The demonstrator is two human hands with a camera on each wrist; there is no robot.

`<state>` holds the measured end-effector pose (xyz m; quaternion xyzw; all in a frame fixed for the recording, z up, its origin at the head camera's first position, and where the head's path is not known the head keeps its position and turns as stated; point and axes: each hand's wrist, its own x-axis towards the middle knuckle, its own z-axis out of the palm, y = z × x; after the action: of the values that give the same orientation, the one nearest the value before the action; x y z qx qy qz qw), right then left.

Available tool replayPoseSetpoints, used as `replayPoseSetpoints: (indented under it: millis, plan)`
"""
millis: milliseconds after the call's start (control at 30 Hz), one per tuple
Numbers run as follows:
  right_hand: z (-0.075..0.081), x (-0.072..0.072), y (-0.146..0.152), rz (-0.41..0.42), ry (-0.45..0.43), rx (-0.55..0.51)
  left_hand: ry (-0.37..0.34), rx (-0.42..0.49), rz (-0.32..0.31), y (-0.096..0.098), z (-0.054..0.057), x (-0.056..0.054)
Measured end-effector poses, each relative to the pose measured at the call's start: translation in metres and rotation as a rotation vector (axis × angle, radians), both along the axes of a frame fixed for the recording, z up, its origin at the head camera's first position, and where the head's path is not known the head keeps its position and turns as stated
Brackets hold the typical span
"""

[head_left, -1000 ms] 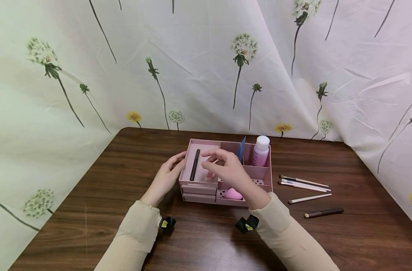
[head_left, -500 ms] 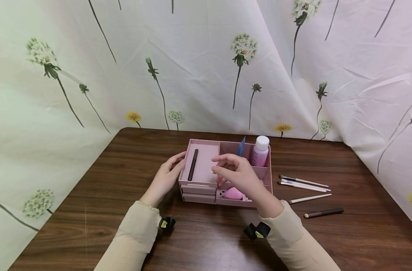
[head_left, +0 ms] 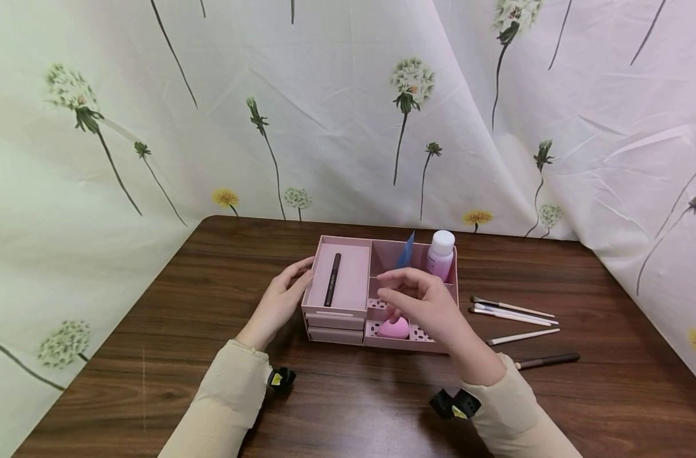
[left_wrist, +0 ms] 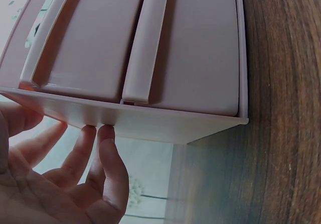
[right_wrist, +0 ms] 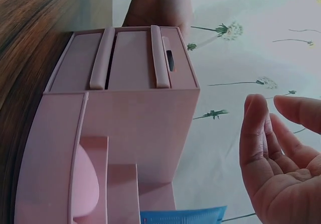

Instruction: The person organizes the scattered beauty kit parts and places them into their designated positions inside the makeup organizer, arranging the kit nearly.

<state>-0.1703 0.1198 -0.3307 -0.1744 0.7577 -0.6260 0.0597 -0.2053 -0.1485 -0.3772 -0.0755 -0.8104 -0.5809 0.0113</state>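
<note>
A pink makeup organizer (head_left: 339,340) with two drawers stands on the table. My left hand (head_left: 280,296) rests its fingertips against the organizer's left side, as the left wrist view also shows. In the organizer's top tray lies a slim black cosmetic pen (head_left: 333,280) with small lettering. My right hand (head_left: 422,299) hovers over the right-hand compartments with nothing in it, fingers loosely bent and thumb apart from them. Below that hand, a pink makeup sponge (head_left: 395,329) sits in the front compartment. Behind it stand a blue tube (head_left: 405,251) and a white-capped bottle with pink contents (head_left: 439,256).
Right of the organizer, several thin makeup brushes (head_left: 514,312) lie close together on the wooden table (head_left: 210,407). A single pale-handled brush (head_left: 522,337) and a thicker dark brush (head_left: 548,360) lie nearer the front. A flower-print cloth (head_left: 336,127) hangs behind the table.
My right hand has drawn back rightward from over the tray to over the compartments. The cosmetic pen rolled slightly left, then right, in the tray. The left hand has stayed put.
</note>
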Motion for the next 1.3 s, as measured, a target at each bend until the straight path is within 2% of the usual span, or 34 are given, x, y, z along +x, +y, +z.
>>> replayPoseSetpoints:
  millis: [333,667,967,1300]
  plan:
    - [-0.002,0.013,0.022,-0.046,0.02,-0.013,-0.003,-0.007,0.006,0.0,0.0,0.0]
    - [0.002,0.02,0.051,-0.082,0.13,0.009,-0.013,-0.001,0.01,0.0,0.001,0.001]
    - [0.004,0.017,0.074,-0.146,0.162,0.041,-0.014,0.002,0.005,0.002,0.0,0.0]
    - [0.003,0.004,0.092,-0.239,0.143,0.148,-0.027,0.017,0.007,0.002,0.0,0.0]
